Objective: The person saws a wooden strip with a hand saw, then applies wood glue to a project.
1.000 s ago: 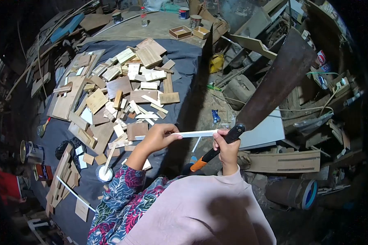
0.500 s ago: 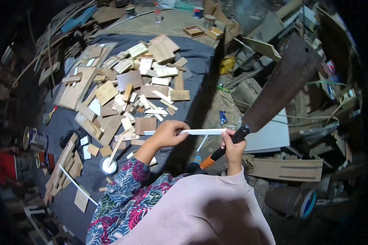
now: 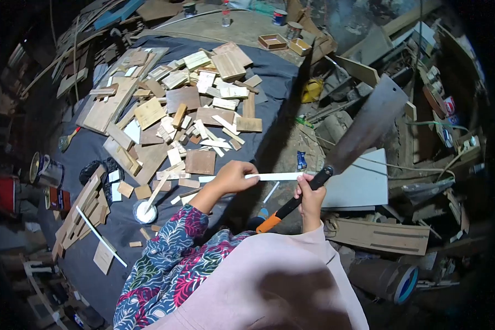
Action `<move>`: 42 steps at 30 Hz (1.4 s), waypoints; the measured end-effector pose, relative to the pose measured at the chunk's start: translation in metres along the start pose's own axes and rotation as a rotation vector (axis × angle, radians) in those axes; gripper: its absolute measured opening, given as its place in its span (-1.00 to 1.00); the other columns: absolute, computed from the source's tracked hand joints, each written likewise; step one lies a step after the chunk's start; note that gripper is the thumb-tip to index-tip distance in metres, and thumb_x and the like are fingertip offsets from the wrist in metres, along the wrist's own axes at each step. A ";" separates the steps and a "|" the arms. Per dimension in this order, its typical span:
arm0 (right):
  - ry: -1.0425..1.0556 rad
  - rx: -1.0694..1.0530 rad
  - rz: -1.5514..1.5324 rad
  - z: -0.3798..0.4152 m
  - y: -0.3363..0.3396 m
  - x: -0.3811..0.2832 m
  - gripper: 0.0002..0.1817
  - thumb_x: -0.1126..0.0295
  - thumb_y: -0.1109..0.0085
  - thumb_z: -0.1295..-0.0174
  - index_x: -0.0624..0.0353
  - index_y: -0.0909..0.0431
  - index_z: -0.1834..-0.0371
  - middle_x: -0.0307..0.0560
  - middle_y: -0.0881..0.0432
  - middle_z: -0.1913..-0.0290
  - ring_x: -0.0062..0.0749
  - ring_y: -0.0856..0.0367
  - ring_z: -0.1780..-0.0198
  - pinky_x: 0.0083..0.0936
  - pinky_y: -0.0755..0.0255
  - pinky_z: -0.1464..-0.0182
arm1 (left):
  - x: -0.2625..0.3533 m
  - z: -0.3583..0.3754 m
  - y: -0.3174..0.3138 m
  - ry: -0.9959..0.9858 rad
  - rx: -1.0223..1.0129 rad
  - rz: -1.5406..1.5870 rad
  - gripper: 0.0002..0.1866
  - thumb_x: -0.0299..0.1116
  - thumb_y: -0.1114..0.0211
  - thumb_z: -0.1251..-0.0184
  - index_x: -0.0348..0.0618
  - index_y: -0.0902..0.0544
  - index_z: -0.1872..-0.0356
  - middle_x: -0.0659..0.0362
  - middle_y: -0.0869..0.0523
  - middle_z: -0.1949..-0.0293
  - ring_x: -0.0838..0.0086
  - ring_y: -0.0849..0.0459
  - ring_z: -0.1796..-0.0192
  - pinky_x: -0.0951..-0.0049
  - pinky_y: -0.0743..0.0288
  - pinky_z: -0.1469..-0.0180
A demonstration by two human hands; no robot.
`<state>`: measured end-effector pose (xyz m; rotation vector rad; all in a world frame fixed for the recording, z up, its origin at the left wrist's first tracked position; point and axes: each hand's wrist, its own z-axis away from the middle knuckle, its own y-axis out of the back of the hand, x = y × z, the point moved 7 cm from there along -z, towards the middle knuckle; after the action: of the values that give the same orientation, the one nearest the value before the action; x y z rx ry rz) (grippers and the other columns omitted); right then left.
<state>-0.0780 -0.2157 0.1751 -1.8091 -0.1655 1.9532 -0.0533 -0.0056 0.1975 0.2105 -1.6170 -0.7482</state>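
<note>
Between my hands a thin white strip (image 3: 280, 176) lies level. My left hand (image 3: 237, 177) is closed round its left part, and a short end sticks out beyond the hand. My right hand (image 3: 309, 192) pinches the right end of the strip and also holds the black and orange handle of a saw (image 3: 368, 124). The wide blade points up and to the right. Left of my hands, wood offcuts (image 3: 201, 113) are heaped on a dark cloth (image 3: 165, 250). A cup of white stuff (image 3: 145, 212) with a stick in it stands near my left forearm.
Another white strip (image 3: 101, 236) lies at the lower left, beside stacked wood pieces (image 3: 85, 217). A white board (image 3: 363, 181) is under the saw at the right. Two small wooden boxes (image 3: 273, 42) and a bottle (image 3: 226, 14) stand at the back. A bucket (image 3: 47, 169) is at the left.
The saw blade has swung to the left and its flat side shows differently. My right hand has shifted slightly left with the handle. The view has moved a little; both hands still hold the strip.
</note>
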 end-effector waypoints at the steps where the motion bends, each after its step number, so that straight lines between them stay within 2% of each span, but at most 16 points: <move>1: 0.007 0.011 0.009 0.002 -0.002 -0.001 -0.84 0.60 -0.13 -0.02 0.39 -0.41 0.33 -0.20 -0.40 0.60 -0.65 -0.32 0.68 -0.72 -0.20 0.69 | -0.005 0.000 -0.002 0.002 -0.019 0.068 -0.76 -0.21 -0.23 0.02 -0.21 -0.60 0.49 0.17 -0.56 0.65 0.55 -0.48 0.59 0.54 -0.31 0.51; 3: 0.011 0.005 0.036 0.004 -0.003 -0.001 -0.84 0.60 -0.13 -0.02 0.39 -0.41 0.32 -0.21 -0.40 0.62 -0.66 -0.31 0.69 -0.73 -0.20 0.69 | -0.017 0.000 -0.008 0.014 -0.059 0.172 -0.80 -0.30 -0.24 -0.01 -0.26 -0.59 0.49 0.25 -0.54 0.62 0.67 -0.42 0.54 0.60 -0.29 0.48; 6: 0.014 0.002 0.095 0.009 -0.007 -0.001 -0.82 0.59 -0.14 -0.01 0.40 -0.44 0.30 -0.25 -0.41 0.66 -0.70 -0.30 0.72 -0.74 -0.19 0.69 | -0.034 0.002 -0.017 0.085 -0.111 0.296 -0.82 -0.32 -0.24 -0.01 -0.25 -0.59 0.47 0.29 -0.55 0.60 0.69 -0.42 0.52 0.63 -0.29 0.47; 14: 0.057 0.005 0.286 0.012 -0.002 -0.001 -0.82 0.54 -0.19 0.01 0.38 -0.50 0.34 -0.28 -0.42 0.68 -0.71 -0.33 0.72 -0.76 -0.19 0.68 | -0.028 0.008 -0.012 0.060 -0.068 0.183 -0.82 -0.33 -0.25 -0.01 -0.25 -0.58 0.47 0.30 -0.53 0.61 0.70 -0.40 0.55 0.64 -0.26 0.50; 19: 0.037 -0.008 0.255 0.015 -0.004 -0.002 -0.83 0.53 -0.19 0.01 0.38 -0.49 0.35 -0.27 -0.42 0.68 -0.71 -0.33 0.71 -0.76 -0.19 0.68 | -0.021 0.014 -0.007 0.031 -0.040 0.186 -0.80 -0.31 -0.25 -0.01 -0.26 -0.58 0.46 0.28 -0.52 0.62 0.70 -0.37 0.58 0.64 -0.22 0.53; 27: -0.010 -0.044 0.133 0.014 -0.002 0.003 -0.84 0.55 -0.17 0.00 0.38 -0.47 0.35 -0.25 -0.42 0.65 -0.69 -0.33 0.71 -0.75 -0.20 0.69 | -0.014 0.018 0.000 -0.014 -0.050 0.113 -0.80 -0.36 -0.25 -0.04 -0.32 -0.60 0.40 0.16 -0.62 0.53 0.60 -0.52 0.46 0.61 -0.40 0.37; 36: -0.022 -0.089 0.126 0.008 -0.001 0.016 -0.84 0.55 -0.17 -0.01 0.36 -0.43 0.37 -0.22 -0.41 0.64 -0.66 -0.33 0.71 -0.73 -0.20 0.71 | -0.006 0.022 0.009 0.003 -0.007 -0.039 -0.73 -0.21 -0.25 0.03 -0.24 -0.61 0.43 0.13 -0.58 0.61 0.52 -0.48 0.58 0.54 -0.33 0.48; 42: -0.042 -0.095 0.156 0.006 -0.005 0.020 -0.85 0.55 -0.16 -0.01 0.34 -0.42 0.37 -0.22 -0.42 0.63 -0.66 -0.33 0.71 -0.74 -0.21 0.71 | -0.014 0.026 0.009 0.052 0.042 -0.043 -0.72 -0.17 -0.24 0.07 -0.20 -0.62 0.46 0.11 -0.58 0.61 0.44 -0.52 0.58 0.50 -0.35 0.47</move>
<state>-0.0830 -0.2017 0.1591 -1.8928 -0.1363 2.1242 -0.0721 0.0175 0.1909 0.2936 -1.5836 -0.7362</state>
